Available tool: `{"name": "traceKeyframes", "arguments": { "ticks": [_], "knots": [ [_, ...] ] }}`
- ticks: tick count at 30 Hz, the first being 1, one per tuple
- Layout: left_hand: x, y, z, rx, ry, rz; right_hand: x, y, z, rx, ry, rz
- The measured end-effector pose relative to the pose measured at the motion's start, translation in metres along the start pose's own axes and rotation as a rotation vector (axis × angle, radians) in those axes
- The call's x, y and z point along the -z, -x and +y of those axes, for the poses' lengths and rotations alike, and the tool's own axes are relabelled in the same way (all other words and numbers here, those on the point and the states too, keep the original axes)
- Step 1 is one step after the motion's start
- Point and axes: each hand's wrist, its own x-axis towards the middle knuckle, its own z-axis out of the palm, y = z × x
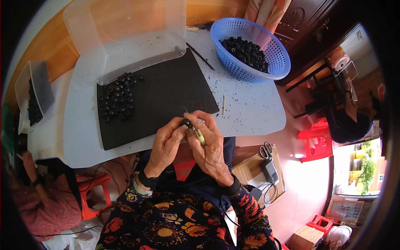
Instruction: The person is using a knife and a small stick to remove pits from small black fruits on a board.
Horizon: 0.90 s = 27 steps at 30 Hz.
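My left hand (163, 146) pinches a small, round, glossy black piece (185, 122) between thumb and fingers, just past the near edge of the table. Closed around a small tool with a pale yellow-green handle (200, 136) is my right hand (211, 146); its working end meets the black piece and is mostly hidden by my fingers. Beyond my hands lies a black mat (162, 91) dusted with tiny dark scraps. Several similar black pieces (116, 98) are heaped on its left side, some showing a hole.
A blue perforated basket (233, 68) of black pieces stands at the far right of the table (258, 114). A clear plastic bin (141, 37) lies tipped behind the mat. A thin stick (223, 104) rests beside it. A co-worker's hand (30, 166) shows at left. Scissors (265, 150) lie on a cardboard box.
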Motion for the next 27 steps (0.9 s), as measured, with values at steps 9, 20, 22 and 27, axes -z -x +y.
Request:
{"name": "traceKeyframes", "arguments": {
  "ticks": [9,20,22,27],
  "knots": [
    [0.000,-0.001,0.003,0.219,0.113,0.006,0.005,0.009,-0.004,-0.197,-0.207,0.000],
    [0.003,0.001,-0.001,0.084,-0.024,-0.033,0.026,0.007,0.000,0.042,0.348,-0.158],
    [0.005,0.000,0.001,0.127,-0.047,-0.053,0.027,0.005,0.001,0.059,0.374,-0.176],
    [0.004,0.000,0.002,0.160,-0.084,-0.072,0.027,0.002,0.003,0.064,0.411,-0.223]
  ]
}}
